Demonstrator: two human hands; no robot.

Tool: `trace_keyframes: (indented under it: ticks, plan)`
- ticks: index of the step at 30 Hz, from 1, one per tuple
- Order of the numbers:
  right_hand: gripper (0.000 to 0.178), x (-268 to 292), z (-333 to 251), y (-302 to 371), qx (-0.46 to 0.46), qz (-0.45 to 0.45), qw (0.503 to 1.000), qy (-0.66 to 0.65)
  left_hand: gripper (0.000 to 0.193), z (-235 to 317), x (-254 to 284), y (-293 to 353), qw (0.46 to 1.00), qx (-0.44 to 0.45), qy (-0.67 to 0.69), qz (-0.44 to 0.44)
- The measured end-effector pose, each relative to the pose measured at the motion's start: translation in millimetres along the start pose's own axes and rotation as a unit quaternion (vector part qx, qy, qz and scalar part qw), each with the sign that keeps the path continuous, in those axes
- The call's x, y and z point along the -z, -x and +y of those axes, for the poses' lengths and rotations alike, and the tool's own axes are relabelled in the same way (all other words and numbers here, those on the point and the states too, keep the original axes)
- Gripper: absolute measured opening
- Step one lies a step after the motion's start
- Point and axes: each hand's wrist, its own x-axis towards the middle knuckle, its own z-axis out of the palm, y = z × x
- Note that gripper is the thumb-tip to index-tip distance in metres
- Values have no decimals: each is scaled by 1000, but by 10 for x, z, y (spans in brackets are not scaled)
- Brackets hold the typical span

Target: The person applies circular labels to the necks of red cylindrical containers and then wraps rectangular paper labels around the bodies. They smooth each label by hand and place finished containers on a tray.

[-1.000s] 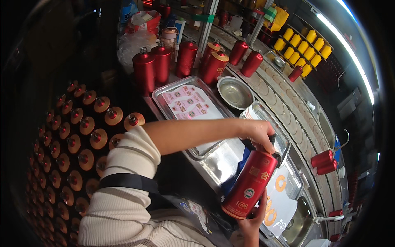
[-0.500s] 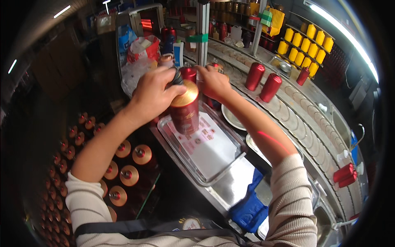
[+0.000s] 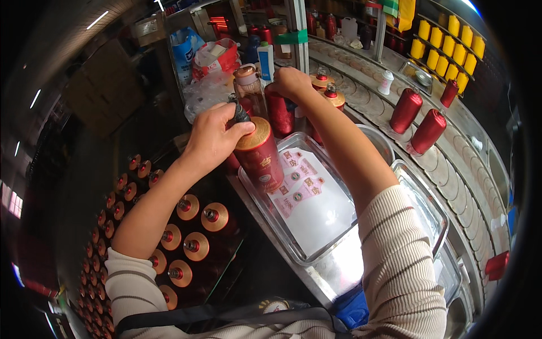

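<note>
My left hand (image 3: 212,133) is closed around the neck of a dark red bottle (image 3: 261,164) with a gold shoulder, and dark coverings show on its fingertips. The bottle leans slightly over a metal tray (image 3: 307,261); whether its base touches cannot be told. In the tray lies a white sheet (image 3: 322,217) with pink printed decals. Farther back, my right hand (image 3: 292,83) is curled over the top of a second red bottle (image 3: 280,117), its fingertips partly hidden. A clear flask with a copper-coloured lid (image 3: 247,74) stands between the two hands.
Gold-shouldered bottles (image 3: 196,246) crowd the lower left. A curved slatted conveyor (image 3: 389,116) carries red bottles (image 3: 406,110) on the right. A metal post (image 3: 299,53) rises behind my right hand. More trays (image 3: 420,198) lie beside my right forearm. Yellow bottles (image 3: 449,48) fill a rack.
The view has shifted, so the scene sits farther right and lower. My right hand has come away from the held bottle's side and is now over the second bottle. My left hand keeps its hold.
</note>
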Motion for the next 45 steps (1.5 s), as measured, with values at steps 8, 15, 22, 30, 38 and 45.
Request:
trace_keyframes:
  ticks: [8, 15, 22, 30, 38, 45]
  plan:
    - [34, 409, 11, -184, -44, 154, 986, -54, 37, -83, -156, -391, 999, -26, 4, 36]
    - [26, 1986, -333, 196, 104, 309, 938, 118, 27, -305, -456, -899, 990, -65, -64, 104]
    - [22, 2909, 5, 1505, 86, 214, 970, 81, 28, -690, -1123, -1466, 989, -60, -103, 91]
    - [16, 3034, -141, 3236, -31, 169, 979, -114, 30, -948, -1624, -1678, 987, -33, -152, 38]
    - [22, 2707, -316, 3987, -101, 99, 981, -134, 46, -752, -1537, -1838, 987, 14, -132, 88]
    - [19, 2169, -276, 4195, -60, 76, 995, -6, 80, 1583, -912, 406, 829, -78, 453, -317]
